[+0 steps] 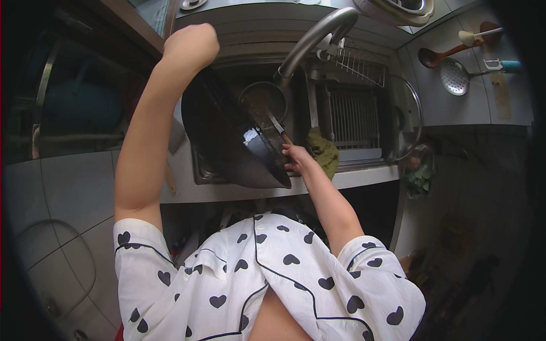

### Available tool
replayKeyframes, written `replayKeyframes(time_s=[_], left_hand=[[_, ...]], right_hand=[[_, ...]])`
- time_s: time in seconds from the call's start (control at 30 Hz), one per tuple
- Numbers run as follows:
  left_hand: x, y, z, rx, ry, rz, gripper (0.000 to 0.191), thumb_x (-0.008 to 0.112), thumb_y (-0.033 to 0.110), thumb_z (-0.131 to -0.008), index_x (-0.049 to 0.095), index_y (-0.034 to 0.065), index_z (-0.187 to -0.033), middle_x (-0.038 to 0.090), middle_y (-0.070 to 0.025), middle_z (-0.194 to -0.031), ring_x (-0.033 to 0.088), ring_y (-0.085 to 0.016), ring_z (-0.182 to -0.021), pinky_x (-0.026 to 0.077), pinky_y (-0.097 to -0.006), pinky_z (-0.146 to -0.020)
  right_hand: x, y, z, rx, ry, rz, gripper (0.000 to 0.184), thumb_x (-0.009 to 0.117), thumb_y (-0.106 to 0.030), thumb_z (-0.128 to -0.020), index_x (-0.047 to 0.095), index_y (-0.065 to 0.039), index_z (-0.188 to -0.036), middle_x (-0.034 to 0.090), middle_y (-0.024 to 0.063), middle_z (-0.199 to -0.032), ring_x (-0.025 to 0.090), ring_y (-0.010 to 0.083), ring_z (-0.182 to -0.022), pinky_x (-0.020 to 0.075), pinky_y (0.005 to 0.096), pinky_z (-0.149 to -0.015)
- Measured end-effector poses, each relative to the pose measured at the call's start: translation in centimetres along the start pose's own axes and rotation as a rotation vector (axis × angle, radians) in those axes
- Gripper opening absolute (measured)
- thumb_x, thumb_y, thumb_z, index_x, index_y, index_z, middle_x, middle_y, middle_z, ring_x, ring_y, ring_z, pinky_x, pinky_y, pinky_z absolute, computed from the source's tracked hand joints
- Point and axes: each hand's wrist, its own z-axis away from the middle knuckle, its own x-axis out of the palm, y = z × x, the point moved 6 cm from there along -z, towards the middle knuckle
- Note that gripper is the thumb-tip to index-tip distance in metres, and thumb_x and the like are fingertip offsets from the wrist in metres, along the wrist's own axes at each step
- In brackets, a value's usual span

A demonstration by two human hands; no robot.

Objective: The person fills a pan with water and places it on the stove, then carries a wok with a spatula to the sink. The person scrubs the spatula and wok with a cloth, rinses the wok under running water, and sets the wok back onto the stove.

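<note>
A dark wok stands steeply tilted over the sink, its rim turned towards the right. My left hand is closed in a fist at the wok's upper left end; the handle inside the grip is hidden. In my right hand is a utensil with a metal shaft and a wooden handle. Its far end points into a round vessel in the basin, below the curved metal faucet. What the vessel contains is too dim to make out.
A green cloth drapes over the sink's divider and front edge. Beyond it are a dish rack and a glass lid at the right. A skimmer and a wooden ladle hang on the tiled wall.
</note>
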Motion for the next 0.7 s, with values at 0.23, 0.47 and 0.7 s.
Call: replayKeyframes(time_s=[0.23, 0.47, 0.7], left_hand=[[7.0, -7.7, 5.8, -0.214, 0.150, 0.390, 0.032, 0.045, 0.013, -0.084, 0.058, -0.0004, -0.109, 0.061, -0.0238, -0.102, 0.057, -0.039, -0.098, 0.045, -0.0445, -0.085], [23.3, -15.1, 6.6, -0.398, -0.012, 0.618, 0.036, 0.060, 0.023, -0.078, 0.060, -0.0005, -0.106, 0.062, -0.0227, -0.102, 0.059, -0.036, -0.099, 0.045, -0.0401, -0.086], [28.8, -13.7, 4.0, -0.462, -0.071, 0.534, 0.036, 0.058, 0.025, -0.082, 0.056, 0.0034, -0.111, 0.062, -0.0199, -0.107, 0.058, -0.036, -0.102, 0.045, -0.0433, -0.085]], right_hand=[[-5.9, -8.0, 2.8, -0.406, 0.321, 0.072, 0.042, 0.053, -0.007, -0.081, 0.055, -0.011, -0.123, 0.064, 0.0108, -0.097, 0.062, 0.0230, -0.079, 0.0518, 0.0436, -0.058], [-6.1, -13.1, 5.0, -0.646, 0.686, 0.358, 0.038, 0.055, -0.010, -0.080, 0.060, -0.010, -0.117, 0.066, 0.0194, -0.098, 0.064, 0.0320, -0.091, 0.0518, 0.0386, -0.074], [-6.7, -11.7, 4.6, -0.734, 0.803, 0.399, 0.041, 0.054, -0.007, -0.081, 0.056, -0.009, -0.121, 0.061, 0.0204, -0.111, 0.056, 0.0369, -0.105, 0.0443, 0.0416, -0.089]])
